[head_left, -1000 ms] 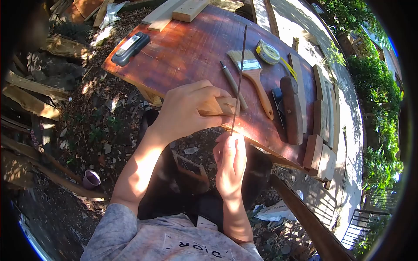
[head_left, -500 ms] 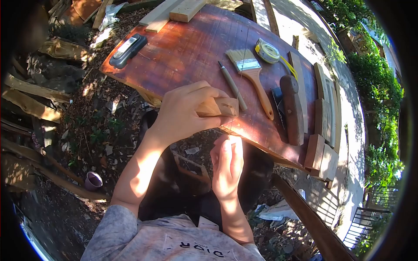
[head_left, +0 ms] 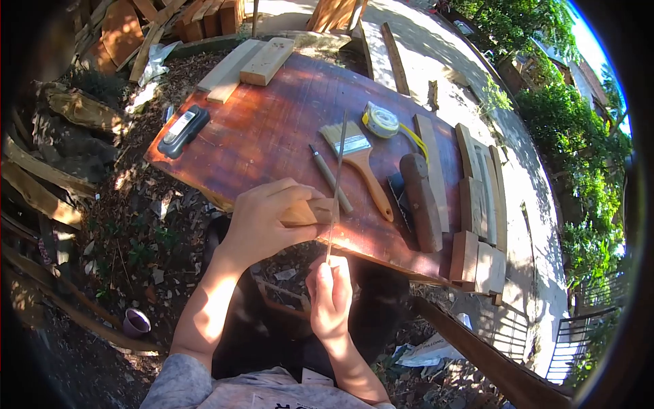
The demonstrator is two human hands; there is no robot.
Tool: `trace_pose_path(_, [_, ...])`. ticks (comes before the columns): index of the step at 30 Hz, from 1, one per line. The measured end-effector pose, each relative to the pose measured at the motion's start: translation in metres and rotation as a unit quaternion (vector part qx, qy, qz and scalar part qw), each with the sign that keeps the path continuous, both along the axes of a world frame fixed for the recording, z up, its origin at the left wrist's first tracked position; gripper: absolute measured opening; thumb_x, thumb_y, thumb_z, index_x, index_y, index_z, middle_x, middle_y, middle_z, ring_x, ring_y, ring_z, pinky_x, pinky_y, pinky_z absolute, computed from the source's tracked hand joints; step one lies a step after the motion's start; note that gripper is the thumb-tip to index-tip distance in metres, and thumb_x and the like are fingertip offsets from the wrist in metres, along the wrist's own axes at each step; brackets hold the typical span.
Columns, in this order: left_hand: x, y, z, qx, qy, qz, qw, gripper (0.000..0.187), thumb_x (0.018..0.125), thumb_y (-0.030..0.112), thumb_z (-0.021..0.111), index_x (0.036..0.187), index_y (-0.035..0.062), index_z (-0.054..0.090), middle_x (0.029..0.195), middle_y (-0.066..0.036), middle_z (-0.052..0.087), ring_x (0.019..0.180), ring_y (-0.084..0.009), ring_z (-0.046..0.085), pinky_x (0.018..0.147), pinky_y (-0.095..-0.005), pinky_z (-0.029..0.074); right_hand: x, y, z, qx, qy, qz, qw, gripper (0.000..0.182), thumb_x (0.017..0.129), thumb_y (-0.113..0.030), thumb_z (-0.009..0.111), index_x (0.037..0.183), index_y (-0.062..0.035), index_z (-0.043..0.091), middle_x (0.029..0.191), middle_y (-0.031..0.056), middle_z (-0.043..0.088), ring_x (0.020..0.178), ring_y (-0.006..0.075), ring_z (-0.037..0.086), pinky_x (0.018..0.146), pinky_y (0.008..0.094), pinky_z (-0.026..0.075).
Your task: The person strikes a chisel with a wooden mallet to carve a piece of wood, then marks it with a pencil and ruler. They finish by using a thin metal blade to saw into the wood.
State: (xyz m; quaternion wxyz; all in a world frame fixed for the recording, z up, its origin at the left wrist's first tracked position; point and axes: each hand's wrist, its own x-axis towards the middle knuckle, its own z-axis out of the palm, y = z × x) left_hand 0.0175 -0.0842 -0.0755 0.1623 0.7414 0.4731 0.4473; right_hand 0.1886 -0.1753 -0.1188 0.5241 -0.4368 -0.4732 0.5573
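Observation:
My left hand point(head_left: 262, 221) is closed around a small carved wooden block point(head_left: 303, 213) over the near edge of the table point(head_left: 266, 140). In my right hand point(head_left: 331, 300), below that edge, is the lower end of a long, thin metal blade point(head_left: 339, 167). The blade points up and away, crossing the block's right end in this view. Its exact kind cannot be made out. Beyond the block lies a slim pen-like tool point(head_left: 330, 176). A flat paintbrush point(head_left: 368, 174) rests to its right, with bristles facing away.
A yellow-and-white tape measure point(head_left: 381, 121) lies past the brush. Farther right are a wooden-handled tool point(head_left: 421, 204) with a dark blade and several wood blocks point(head_left: 470, 204). A black oblong case point(head_left: 184, 131) sits at the left, with boards point(head_left: 255, 61) at the far edge.
The blade shows broader now, where before it was a fine line. My view has shifted, moving the table and both hands left and down in the picture. Both grips remain.

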Motion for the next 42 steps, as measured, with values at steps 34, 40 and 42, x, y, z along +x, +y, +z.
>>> trace_pose_path(34, [0.002, -0.004, 0.006, -0.019, 0.006, 0.004, 1.000, 0.045, 0.069, 0.007, 0.087, 0.112, 0.0025, 0.074, 0.102, -0.009, 0.072, 0.091, -0.0255, 0.072, 0.083, -0.0342, 0.057, 0.011, 0.003, 0.005, -0.006, 0.056, 0.040, 0.998, 0.015, 0.112, -0.017, 0.050, 0.109, -0.0030, 0.056, 0.077, -0.0014, 0.050, 0.067, 0.0054, 0.042, 0.060, 0.0234, 0.035])
trace_pose_path(40, [0.003, -0.004, 0.006, -0.033, -0.002, 0.005, 0.999, 0.045, 0.070, 0.008, 0.088, 0.112, 0.0028, 0.073, 0.102, -0.009, 0.072, 0.090, -0.0257, 0.071, 0.083, -0.0344, 0.057, 0.014, -0.007, 0.000, -0.012, 0.041, 0.043, 0.998, 0.020, 0.113, -0.019, 0.045, 0.110, -0.0037, 0.057, 0.073, -0.0024, 0.046, 0.065, 0.0063, 0.039, 0.057, 0.0239, 0.031])
trace_pose_path(42, [0.002, -0.004, 0.006, -0.029, 0.003, 0.005, 1.000, 0.045, 0.070, 0.008, 0.088, 0.112, 0.0029, 0.073, 0.102, -0.009, 0.072, 0.090, -0.0252, 0.071, 0.083, -0.0343, 0.057, 0.015, -0.005, -0.002, -0.010, 0.058, 0.049, 0.997, 0.017, 0.112, -0.018, 0.048, 0.112, -0.0030, 0.057, 0.076, -0.0029, 0.048, 0.065, 0.0048, 0.039, 0.059, 0.0227, 0.033])
